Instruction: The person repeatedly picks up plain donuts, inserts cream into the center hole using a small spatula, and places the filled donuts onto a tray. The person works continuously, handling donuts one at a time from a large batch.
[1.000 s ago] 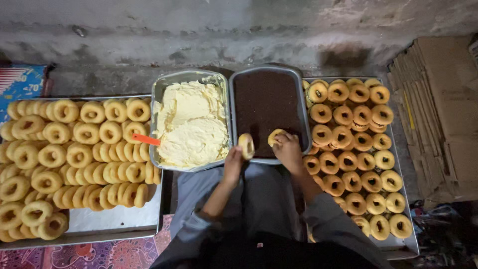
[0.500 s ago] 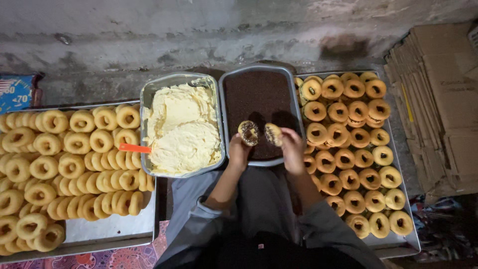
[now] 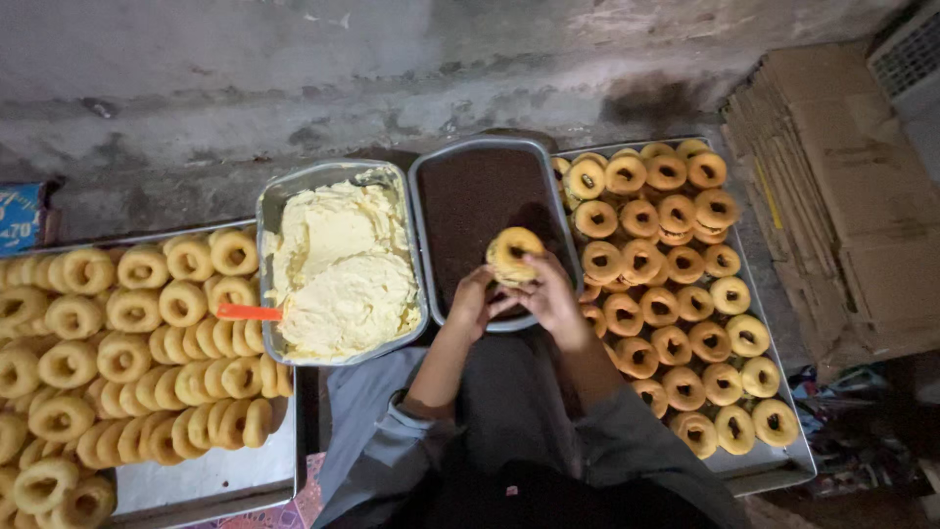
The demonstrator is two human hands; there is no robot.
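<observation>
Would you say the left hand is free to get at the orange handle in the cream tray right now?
Probably not at once: the left hand and right hand both hold a doughnut. Nothing blocks the handle itself.

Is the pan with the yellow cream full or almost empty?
Full. The cream pan is heaped with pale yellow cream from wall to wall, and an orange handle sticks out of it.

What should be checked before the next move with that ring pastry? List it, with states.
1. Ring pastry held by both hands, left hand and right hand: ok.
2. Pastry sits above the dark filling tray: ok.
3. Cream tray within reach, orange-handled tool in it: ok.
4. Free space on the right tray of finished rings: cannot tell.
5. Pastry's underside coated: cannot tell.
</observation>
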